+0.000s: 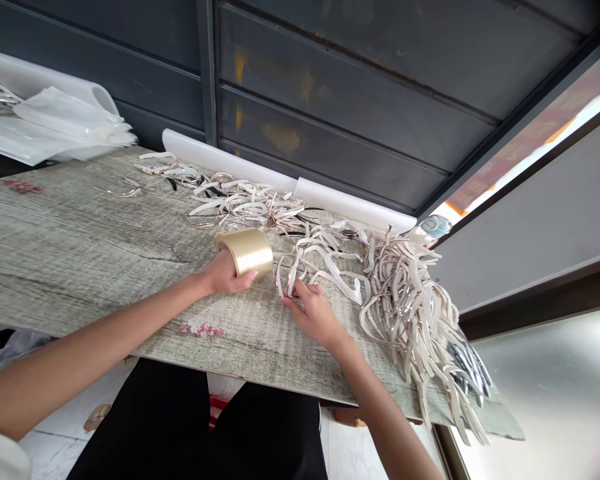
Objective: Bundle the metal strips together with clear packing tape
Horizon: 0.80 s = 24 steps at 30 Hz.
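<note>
While the left hand (231,275) grips a tape roll (253,253), fingers through its core, the right hand (314,312) pinches a pale curved strip (293,272) just beside it, over a wood-grain desk (105,247). Loose strips (250,203) clutter its back; a thick heap (410,293) crowds its right end; dark panelling (340,87) rises behind.

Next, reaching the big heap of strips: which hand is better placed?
Likely the right hand: it is nearer the heap, though pinching a strip, while the left hand holds the tape roll.
</note>
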Each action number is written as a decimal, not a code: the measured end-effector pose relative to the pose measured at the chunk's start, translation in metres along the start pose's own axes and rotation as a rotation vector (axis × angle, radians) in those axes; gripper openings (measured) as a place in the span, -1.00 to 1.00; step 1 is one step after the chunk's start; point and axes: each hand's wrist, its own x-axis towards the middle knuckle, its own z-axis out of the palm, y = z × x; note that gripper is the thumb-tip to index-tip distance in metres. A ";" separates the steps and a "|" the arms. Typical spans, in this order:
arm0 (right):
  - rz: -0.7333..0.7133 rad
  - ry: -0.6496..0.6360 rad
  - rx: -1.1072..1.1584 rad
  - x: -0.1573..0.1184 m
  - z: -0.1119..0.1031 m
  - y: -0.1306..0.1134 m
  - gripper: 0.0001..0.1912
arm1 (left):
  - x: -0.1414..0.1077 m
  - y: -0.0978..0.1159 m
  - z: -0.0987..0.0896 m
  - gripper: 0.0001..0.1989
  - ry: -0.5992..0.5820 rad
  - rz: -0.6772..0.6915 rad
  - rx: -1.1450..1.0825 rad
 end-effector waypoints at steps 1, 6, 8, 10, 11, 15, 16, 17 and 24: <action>0.000 0.000 -0.001 0.000 0.000 0.000 -0.89 | 0.000 0.000 0.000 -0.59 -0.001 -0.006 0.002; -0.004 0.000 -0.001 0.000 0.000 0.000 -0.88 | 0.000 -0.001 0.000 -0.58 -0.018 -0.017 -0.002; -0.004 0.000 -0.002 0.000 0.000 0.000 -0.87 | 0.000 -0.001 0.000 -0.58 -0.021 -0.019 0.000; -0.003 -0.001 -0.005 0.000 -0.001 0.000 -0.87 | 0.000 -0.002 0.000 -0.58 -0.019 -0.023 0.006; -0.002 -0.002 -0.006 0.000 -0.001 0.000 -0.87 | 0.000 -0.002 0.000 -0.58 -0.019 -0.024 0.008; -0.003 -0.004 -0.009 0.000 -0.001 0.000 -0.87 | 0.000 -0.002 0.001 -0.58 -0.019 -0.027 0.012; -0.005 -0.005 -0.009 0.001 -0.001 0.000 -0.87 | 0.000 -0.002 0.001 -0.58 -0.017 -0.028 0.013; -0.006 -0.006 -0.009 0.001 -0.001 0.000 -0.87 | 0.000 -0.003 0.001 -0.57 -0.016 -0.028 0.012; -0.008 -0.002 -0.018 0.001 -0.001 0.000 -0.87 | 0.000 -0.002 0.001 -0.58 -0.014 -0.025 0.011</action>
